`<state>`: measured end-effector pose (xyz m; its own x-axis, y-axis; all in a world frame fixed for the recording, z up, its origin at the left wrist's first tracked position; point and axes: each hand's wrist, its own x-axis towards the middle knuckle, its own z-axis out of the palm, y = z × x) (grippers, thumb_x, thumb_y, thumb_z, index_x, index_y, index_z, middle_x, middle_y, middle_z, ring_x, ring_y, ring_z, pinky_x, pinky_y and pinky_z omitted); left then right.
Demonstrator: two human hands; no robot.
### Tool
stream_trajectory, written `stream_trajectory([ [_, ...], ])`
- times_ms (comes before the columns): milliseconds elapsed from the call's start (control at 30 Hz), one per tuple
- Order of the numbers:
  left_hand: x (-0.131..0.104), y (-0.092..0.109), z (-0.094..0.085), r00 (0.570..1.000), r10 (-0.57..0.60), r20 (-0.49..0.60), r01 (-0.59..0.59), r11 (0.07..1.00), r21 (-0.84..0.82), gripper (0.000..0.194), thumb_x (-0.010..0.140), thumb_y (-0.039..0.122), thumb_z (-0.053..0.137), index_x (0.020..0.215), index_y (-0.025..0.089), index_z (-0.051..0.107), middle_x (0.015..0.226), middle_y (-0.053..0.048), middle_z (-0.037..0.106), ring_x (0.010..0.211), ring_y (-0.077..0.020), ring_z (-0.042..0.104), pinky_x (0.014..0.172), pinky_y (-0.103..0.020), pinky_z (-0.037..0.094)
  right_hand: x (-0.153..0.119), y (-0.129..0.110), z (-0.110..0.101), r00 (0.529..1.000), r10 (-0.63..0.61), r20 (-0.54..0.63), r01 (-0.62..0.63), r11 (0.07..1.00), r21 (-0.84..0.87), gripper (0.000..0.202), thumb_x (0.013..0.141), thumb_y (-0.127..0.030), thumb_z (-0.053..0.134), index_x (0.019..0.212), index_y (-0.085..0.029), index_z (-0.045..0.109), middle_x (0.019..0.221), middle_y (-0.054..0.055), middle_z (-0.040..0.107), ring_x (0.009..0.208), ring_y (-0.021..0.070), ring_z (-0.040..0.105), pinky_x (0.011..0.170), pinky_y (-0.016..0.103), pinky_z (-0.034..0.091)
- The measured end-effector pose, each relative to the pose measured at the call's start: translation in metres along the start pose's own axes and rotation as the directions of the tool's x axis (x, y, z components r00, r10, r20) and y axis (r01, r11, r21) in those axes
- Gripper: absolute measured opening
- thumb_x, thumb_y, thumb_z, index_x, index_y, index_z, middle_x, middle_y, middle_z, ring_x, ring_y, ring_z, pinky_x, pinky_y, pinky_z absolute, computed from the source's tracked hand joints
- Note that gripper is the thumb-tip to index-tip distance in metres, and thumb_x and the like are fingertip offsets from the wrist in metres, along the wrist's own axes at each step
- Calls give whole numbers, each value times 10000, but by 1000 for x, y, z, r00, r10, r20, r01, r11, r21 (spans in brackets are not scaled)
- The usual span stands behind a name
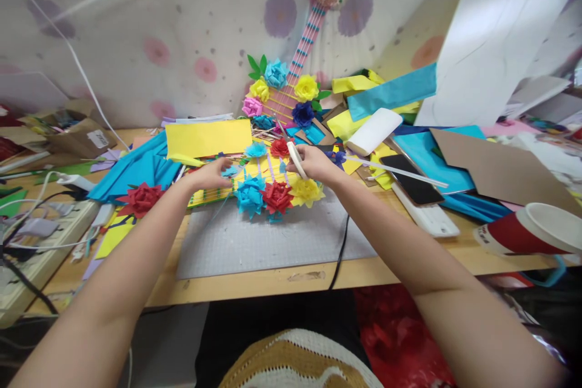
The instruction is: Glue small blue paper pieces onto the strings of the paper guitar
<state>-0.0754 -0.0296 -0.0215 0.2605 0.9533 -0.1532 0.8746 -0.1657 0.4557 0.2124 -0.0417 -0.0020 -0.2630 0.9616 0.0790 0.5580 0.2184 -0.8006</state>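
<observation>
Desk (204,294): 1 scissors (297,160) in R hand (314,165)

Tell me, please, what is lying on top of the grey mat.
Over the far side of the mat are a blue flower, a red flower and a yellow flower; a black cable crosses its right part. What lies beneath the flowers is covered.

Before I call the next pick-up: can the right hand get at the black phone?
Probably, but not freely: the right hand holds scissors, and a white strip lies across the phone, though its near end looks uncovered.
</observation>
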Motion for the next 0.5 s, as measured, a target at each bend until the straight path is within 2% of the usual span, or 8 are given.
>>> stream_trajectory([
  [33,-6,2,2,995,22,92,-21,1000,-3,799,524,381,674,1258,164,445,1308,-131,515,1130,-274,538,875,-299,446,2,1,1,1000,12,-14,-12,1000,-19,247,583,-270,687,688,-176,485,641,-18,532,614,134,506,571,245,385],
  [100,-14,7,7,989,-14,146,5,998,62,875,480,372,704,1284,195,411,1325,-113,504,1131,-281,539,881,-307,441,8,2,3,999,39,-37,-41,998,-54,239,590,-254,686,728,-167,512,678,-5,559,627,138,517,570,241,386],
  [200,-22,15,11,994,-68,81,53,984,169,857,498,307,689,1292,190,389,1275,-118,546,1093,-289,564,861,-317,441,20,2,6,998,45,-35,-48,994,-101,252,591,-253,698,767,-154,546,724,16,589,654,149,533,576,241,394],
  [300,-29,19,10,997,-49,65,34,976,215,788,523,272,659,1265,189,407,1216,-112,588,1038,-287,593,817,-317,450,28,-3,8,1000,12,-16,-14,992,-122,258,587,-248,708,779,-148,568,750,25,604,687,161,549,588,241,403],
  [433,-45,18,9,997,-5,73,-10,980,197,713,511,256,651,1198,204,464,1149,-93,625,1002,-286,605,789,-315,453,29,-10,10,1000,-8,25,11,994,-110,240,593,-230,698,792,-146,594,752,23,625,696,166,566,595,237,404],
  [500,-55,16,12,999,-12,45,5,988,156,697,496,248,657,1172,216,486,1116,-80,638,979,-282,613,779,-310,453,25,-11,11,998,-25,49,31,991,-129,225,598,-220,688,792,-145,603,727,15,627,684,161,565,591,230,396],
])
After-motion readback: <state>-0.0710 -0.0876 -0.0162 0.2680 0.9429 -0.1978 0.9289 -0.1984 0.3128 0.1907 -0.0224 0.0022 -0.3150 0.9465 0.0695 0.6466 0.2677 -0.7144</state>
